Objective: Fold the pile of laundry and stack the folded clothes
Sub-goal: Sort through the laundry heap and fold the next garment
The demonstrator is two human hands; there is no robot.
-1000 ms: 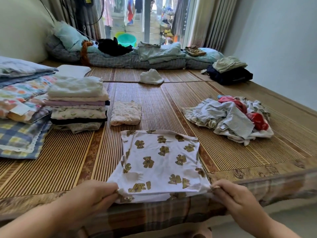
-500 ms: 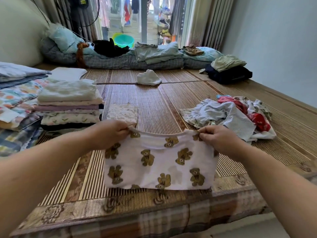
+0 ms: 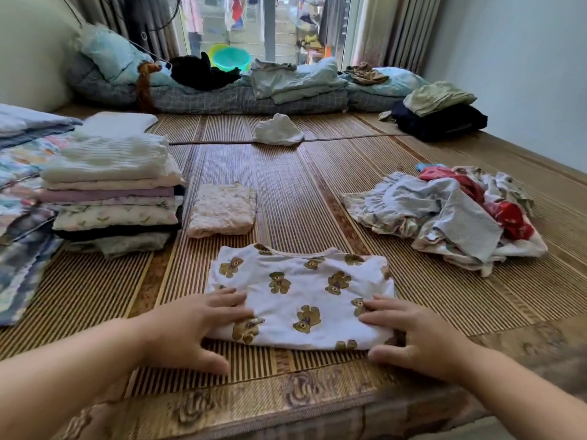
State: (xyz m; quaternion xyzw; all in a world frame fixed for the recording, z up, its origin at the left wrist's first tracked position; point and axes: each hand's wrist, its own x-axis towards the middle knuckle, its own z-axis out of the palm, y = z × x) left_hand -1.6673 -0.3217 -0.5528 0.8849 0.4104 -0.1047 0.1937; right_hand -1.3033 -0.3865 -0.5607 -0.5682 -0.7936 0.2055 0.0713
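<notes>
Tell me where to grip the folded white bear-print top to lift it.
Take the folded white bear-print top by its two short side edges, one hand from each side, fingers slid under, thumbs on top. It lies flat as a wide rectangle on the woven straw mat, so a one-point pinch would likely spill the layers.

White bear-print shirt (image 3: 305, 293) lies folded flat; unfolded laundry pile (image 3: 451, 214) right

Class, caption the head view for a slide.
Left hand and right hand press a folded bear-print top flat on the woven mat.
</notes>
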